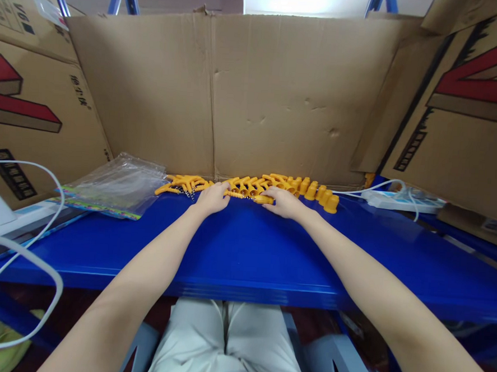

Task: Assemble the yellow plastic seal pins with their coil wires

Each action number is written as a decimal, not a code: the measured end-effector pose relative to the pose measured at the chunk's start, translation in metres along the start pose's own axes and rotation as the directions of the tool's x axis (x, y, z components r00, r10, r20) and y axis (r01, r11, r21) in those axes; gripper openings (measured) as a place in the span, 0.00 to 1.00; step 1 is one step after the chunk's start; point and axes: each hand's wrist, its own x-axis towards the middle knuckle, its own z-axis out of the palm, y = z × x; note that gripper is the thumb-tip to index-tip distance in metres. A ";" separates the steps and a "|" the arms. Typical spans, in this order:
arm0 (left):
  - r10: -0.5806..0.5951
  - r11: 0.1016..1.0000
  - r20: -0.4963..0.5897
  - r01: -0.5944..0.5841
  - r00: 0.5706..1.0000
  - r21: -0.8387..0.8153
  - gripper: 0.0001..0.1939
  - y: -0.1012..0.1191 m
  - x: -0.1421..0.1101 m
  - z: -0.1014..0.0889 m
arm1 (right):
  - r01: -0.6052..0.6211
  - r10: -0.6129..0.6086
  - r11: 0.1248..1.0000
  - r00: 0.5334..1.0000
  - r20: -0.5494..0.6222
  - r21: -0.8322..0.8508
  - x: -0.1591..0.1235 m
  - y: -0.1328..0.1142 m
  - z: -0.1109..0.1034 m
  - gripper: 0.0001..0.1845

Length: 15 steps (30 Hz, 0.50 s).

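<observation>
My left hand point(212, 199) is closed at the near side of a row of orange-yellow plastic pieces, its fingertips on a thin yellow stick-like piece point(237, 195). Opposite it, my right hand point(285, 204) has its fingers and thumb round a yellow cylindrical piece point(264, 200). A short dark chain point(250, 198) shows between the two. Right behind the hands lie several yellow branched pieces with round hollow ends point(245, 184). To the right stand several yellow cups point(311, 190), mouth down. On the left is a heap of yellow branched pieces point(186, 181) with small metal chains.
Clear plastic bags point(120, 184) lie at the left on the blue table point(244, 253). White cables point(56, 264) loop at the left edge, near a phone-like device point(30, 231). A white power strip point(405, 202) sits at the right. Cardboard walls point(287, 98) close off the back and sides.
</observation>
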 end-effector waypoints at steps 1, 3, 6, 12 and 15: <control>0.006 1.000 0.006 -0.006 1.000 0.005 0.16 0.000 0.000 0.000 | -0.003 0.003 1.000 1.000 0.002 0.000 0.000 -0.001 0.000 0.16; 0.011 1.000 0.021 -0.012 1.000 0.013 0.16 0.001 -0.001 0.000 | -0.005 0.005 1.000 1.000 0.003 0.014 0.000 -0.001 0.002 0.18; 0.007 1.000 0.032 -0.008 0.999 0.011 0.16 0.002 -0.001 -0.001 | -0.004 0.005 0.999 1.000 -0.001 0.052 0.001 0.001 0.004 0.18; -0.045 0.999 0.012 0.044 0.999 0.004 0.17 -0.001 -0.002 -0.001 | -0.043 0.042 0.998 0.999 0.030 0.040 0.002 0.007 0.008 0.18; -0.060 0.998 0.010 0.060 0.998 -0.007 0.17 0.001 -0.002 -0.002 | -0.029 0.028 0.999 0.999 0.029 0.042 0.001 0.003 0.007 0.18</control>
